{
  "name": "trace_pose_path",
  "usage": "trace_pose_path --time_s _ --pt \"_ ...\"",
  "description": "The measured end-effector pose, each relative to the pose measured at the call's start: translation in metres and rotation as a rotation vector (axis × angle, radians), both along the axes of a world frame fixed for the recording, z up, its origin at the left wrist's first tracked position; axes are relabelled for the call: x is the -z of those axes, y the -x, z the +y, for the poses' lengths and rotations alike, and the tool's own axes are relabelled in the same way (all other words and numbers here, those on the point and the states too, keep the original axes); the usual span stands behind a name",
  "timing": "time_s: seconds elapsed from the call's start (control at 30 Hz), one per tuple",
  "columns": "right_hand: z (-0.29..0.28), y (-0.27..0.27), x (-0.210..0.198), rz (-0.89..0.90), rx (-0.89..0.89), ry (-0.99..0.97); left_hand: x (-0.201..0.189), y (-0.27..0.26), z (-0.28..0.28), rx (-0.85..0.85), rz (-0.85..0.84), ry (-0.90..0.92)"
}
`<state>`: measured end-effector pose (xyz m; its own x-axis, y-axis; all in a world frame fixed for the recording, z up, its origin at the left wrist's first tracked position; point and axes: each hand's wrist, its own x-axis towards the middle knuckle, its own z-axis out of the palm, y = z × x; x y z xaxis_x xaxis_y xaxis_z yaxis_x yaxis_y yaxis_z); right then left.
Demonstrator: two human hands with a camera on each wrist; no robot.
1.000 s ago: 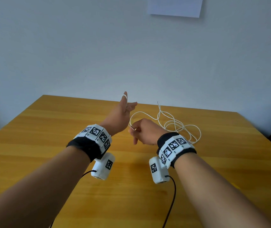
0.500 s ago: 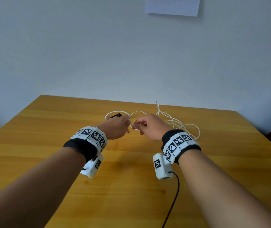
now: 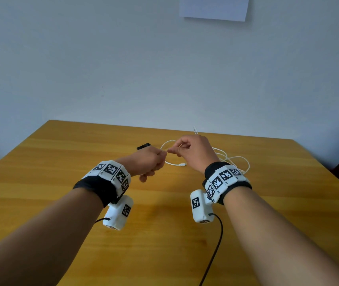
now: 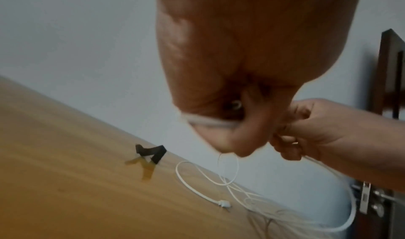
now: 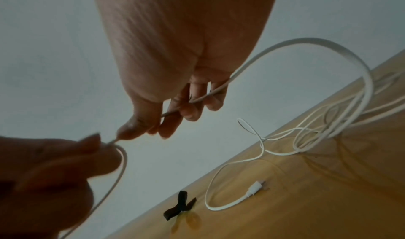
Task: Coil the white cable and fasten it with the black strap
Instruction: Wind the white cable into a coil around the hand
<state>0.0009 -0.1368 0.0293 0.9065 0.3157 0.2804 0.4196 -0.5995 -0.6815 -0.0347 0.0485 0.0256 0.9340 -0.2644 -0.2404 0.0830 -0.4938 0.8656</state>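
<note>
- The left hand point(image 3: 151, 162) is held above the yellow-brown wooden table point(image 3: 61, 166), its fingers curled into a fist around a strand of the thin white cable point(image 3: 234, 159); in the left wrist view the strand is seen wrapped across the curled fingers point(image 4: 219, 135).
- The right hand point(image 3: 193, 151) is raised just beside the left, the two nearly touching at the fingertips; the cable is pinched between its thumb and forefinger, and in the right wrist view it is seen running on under the other curled fingers point(image 5: 192, 111).
- From the right hand the cable arcs down to a loose tangle of loops lying on the table behind and to the right of that wrist.
- One end of the cable, with a small white connector point(image 3: 183, 165), lies flat on the table between the two hands.
- The short black strap point(image 3: 143, 146), bent and partly standing up, rests on the table beyond the left hand, apart from the cable.
- A pale sheet of paper point(image 3: 214, 7) is fixed to the grey-white wall.
</note>
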Motion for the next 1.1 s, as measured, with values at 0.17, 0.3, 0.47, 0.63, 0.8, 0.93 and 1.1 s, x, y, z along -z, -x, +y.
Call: trace_pose_path --time_s 0.17,0.3,0.47,0.63,0.8,0.93,1.1 --pt "0.003 0.0 0.006 0.027 -0.033 0.05 -0.013 0.003 -0.005 -0.055 0.114 0.448" --pt "0.006 -0.002 0.011 0.059 0.0 0.066 -0.018 0.003 -0.002 -0.064 0.183 0.814" --pt "-0.002 -0.008 0.024 0.086 0.104 0.06 -0.026 0.008 0.0 -0.055 0.18 1.145" --pt "-0.001 0.001 0.029 0.19 0.024 0.127 -0.023 0.005 -0.007 0.015 0.021 1.176" --pt "0.015 0.012 0.021 0.211 -0.153 0.224 -0.016 0.003 -0.019 0.012 -0.113 1.13" --pt "0.025 0.019 0.008 0.2 -0.231 0.261 -0.013 0.001 -0.025 -0.045 -0.249 0.975" --pt "0.025 0.017 0.007 0.224 -0.226 0.271 -0.008 -0.003 -0.023 -0.198 -0.42 0.647"
